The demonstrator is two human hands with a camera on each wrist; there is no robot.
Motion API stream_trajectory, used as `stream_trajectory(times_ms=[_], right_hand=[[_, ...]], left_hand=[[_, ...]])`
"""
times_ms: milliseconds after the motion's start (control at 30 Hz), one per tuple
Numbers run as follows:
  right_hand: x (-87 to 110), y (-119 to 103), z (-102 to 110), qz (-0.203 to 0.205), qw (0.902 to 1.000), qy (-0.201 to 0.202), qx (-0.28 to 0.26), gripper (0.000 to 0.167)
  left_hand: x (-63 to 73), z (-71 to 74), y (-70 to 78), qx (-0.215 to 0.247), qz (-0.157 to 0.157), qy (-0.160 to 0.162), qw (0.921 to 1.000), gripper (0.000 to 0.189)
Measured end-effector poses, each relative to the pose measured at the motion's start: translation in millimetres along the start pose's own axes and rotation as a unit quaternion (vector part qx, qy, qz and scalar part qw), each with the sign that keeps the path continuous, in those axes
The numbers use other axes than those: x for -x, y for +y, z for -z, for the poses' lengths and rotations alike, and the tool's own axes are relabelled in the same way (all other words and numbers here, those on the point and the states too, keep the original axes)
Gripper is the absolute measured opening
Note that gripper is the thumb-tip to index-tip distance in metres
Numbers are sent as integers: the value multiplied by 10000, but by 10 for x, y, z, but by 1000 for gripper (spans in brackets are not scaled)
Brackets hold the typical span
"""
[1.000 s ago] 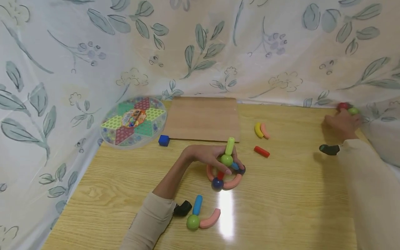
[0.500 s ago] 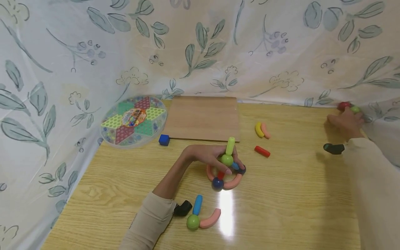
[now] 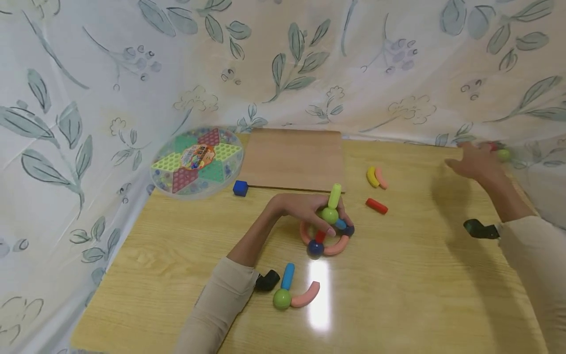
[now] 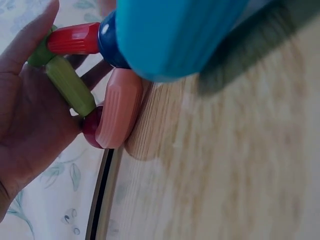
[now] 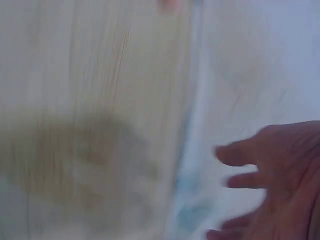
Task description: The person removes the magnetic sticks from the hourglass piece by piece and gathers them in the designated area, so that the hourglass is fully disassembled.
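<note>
My left hand point(image 3: 305, 205) holds a ball-and-stick toy structure point(image 3: 334, 248) on the table, thumb and fingers around its upper part. A ring of curved pink sticks and dark blue balls forms the base; a green ball point(image 3: 329, 215) with a light green stick tops it. In the left wrist view, red and green sticks point(image 4: 74, 39) lead to the green ball by my thumb. My right hand point(image 3: 475, 162), fingers spread and holding nothing, hovers at the far right. Behind it are a partly hidden red ball point(image 3: 494, 146) and a green ball point(image 3: 503, 155).
A loose green ball point(image 3: 282, 299) with blue and pink sticks lies near my left sleeve. Yellow and pink curved sticks point(image 3: 373, 177) and a red stick point(image 3: 377, 206) lie right of centre. Behind are a wooden board point(image 3: 294, 160), blue cube point(image 3: 240, 188) and round game board point(image 3: 196, 162).
My right hand has drawn off the red and green balls, moving left with its fingers spreading. The left hand keeps its hold on the structure. The head view has shifted slightly.
</note>
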State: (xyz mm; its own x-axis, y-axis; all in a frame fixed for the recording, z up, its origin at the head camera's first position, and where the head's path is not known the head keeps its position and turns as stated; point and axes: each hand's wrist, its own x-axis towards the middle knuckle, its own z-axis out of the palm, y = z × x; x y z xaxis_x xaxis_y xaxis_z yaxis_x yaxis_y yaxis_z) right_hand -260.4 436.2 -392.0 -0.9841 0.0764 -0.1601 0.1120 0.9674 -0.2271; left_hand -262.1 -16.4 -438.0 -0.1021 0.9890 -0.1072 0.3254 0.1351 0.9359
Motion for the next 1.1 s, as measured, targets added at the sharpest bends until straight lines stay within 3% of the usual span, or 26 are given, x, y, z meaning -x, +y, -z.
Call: stream_trajectory(times_ms=[133, 267, 333, 400, 533, 667, 733, 833, 933, 1033, 1067, 1100], right_hand=[[352, -723, -3, 967, 9929, -614, 320, 63], [783, -1406, -99, 1584, 9826, -964, -82, 44], [998, -1699, -153, 2105, 9704, -1138, -331, 32], [1202, -1960, -233, 2712, 9505, -1392, -609, 20], [1562, -2422, -559, 4225, 8935, -1411, -566, 15], [1795, -2788, -1048, 5472, 8358, -265, 358, 42], [1849, -2904, -1248, 5679, 8190, 136, 805, 56], [1895, -3023, -1443, 5698, 8103, 199, 1353, 58], [1935, -3087, -1545, 5746, 8011, 328, 1640, 48], [1948, -3100, -1554, 5922, 7815, 699, 1832, 34], [1940, -3097, -1526, 5951, 7779, 706, 1892, 32], [1926, -3087, -1487, 5952, 7806, 578, 1820, 28]], left_hand=[[26, 52, 21, -128, -51, 22, 9999, 44], [50, 109, 46, -158, -85, -15, 9998, 46], [57, 119, 54, -130, -57, -53, 9999, 45], [64, 118, 58, -82, -2, -72, 9999, 44], [91, 107, 48, 77, 108, -35, 9999, 42], [112, 108, 38, 151, 99, -65, 9998, 42], [108, 114, 39, 101, 83, -75, 9999, 42], [107, 115, 44, -22, 80, -36, 10000, 42], [111, 115, 35, -111, 84, -50, 9999, 43], [114, 109, 21, -125, 68, -56, 9999, 43], [113, 105, 18, -97, 55, -64, 9999, 42], [113, 99, 17, -92, 51, -64, 9999, 42]])
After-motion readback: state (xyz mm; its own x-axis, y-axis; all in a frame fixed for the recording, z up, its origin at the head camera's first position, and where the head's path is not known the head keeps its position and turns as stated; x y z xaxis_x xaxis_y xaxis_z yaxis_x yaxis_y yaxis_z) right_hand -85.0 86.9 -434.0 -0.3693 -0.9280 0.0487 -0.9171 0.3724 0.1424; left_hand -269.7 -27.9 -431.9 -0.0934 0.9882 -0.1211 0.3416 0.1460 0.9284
